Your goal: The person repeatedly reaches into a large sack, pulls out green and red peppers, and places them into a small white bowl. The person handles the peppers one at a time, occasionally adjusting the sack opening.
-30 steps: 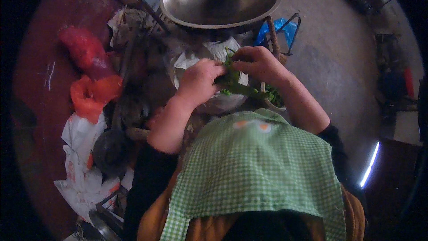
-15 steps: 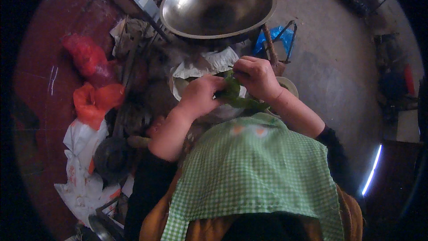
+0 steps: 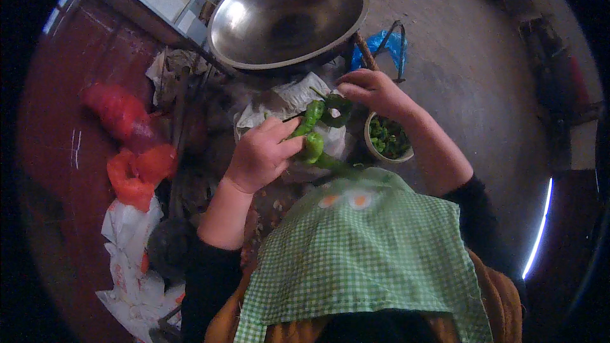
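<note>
My left hand is closed around light green peppers, which poke out between its fingers and thumb. Another green pepper hangs lower toward the apron, partly blurred. My right hand has its fingers bent together at the upper edge of a dark green, curled pepper, whose stem points up and left; the exact grip is partly hidden. Below my right wrist stands a round pale bowl holding green pepper pieces. White crumpled sacking lies beneath and beyond my hands.
A large metal wok stands ahead, above the sacking. A blue plastic bag lies by a dark metal frame to its right. On the left are red, orange and white bags. A green checked apron covers my lap.
My hands have moved apart, the left one down and left. The peppers in the left hand now show, and the bowl of pepper pieces is uncovered. The view has shifted slightly.
</note>
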Demonstrator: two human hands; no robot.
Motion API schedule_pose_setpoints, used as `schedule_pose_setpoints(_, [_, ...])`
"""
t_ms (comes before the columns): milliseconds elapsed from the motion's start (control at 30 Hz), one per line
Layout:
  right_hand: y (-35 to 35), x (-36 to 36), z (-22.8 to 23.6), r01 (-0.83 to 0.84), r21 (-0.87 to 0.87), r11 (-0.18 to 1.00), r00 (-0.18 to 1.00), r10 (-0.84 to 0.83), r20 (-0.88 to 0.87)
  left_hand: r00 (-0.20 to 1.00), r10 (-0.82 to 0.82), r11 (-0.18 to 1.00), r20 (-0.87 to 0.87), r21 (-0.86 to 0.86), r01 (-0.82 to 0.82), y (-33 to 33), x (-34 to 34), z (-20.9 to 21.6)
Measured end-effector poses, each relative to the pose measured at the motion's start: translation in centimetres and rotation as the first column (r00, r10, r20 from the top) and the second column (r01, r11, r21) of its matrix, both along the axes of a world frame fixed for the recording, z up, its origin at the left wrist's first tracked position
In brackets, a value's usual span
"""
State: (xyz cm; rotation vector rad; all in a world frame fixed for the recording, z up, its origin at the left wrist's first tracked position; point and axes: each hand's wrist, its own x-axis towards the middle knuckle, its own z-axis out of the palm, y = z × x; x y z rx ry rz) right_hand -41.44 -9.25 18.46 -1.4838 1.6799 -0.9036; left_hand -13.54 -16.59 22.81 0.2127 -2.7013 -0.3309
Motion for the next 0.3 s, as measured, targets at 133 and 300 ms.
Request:
schedule_pose_setpoints(133, [-1.6, 0.1, 1.3, -0.313, 0.037, 0.949, 0.949, 0.312, 0.04, 0.996, -0.07, 0.997, 0.048, 0.019, 0.069, -0.8, -0.6, -0.5])
schedule_pose_setpoints(300, [-1.1, -2.8, -1.2, 0.14, 0.274, 0.951, 0.868, -0.251, 0.428, 0.964, 0.259, 0.733, -0.051, 0.661, -0.162, -2.6, 0.3, -4.1])
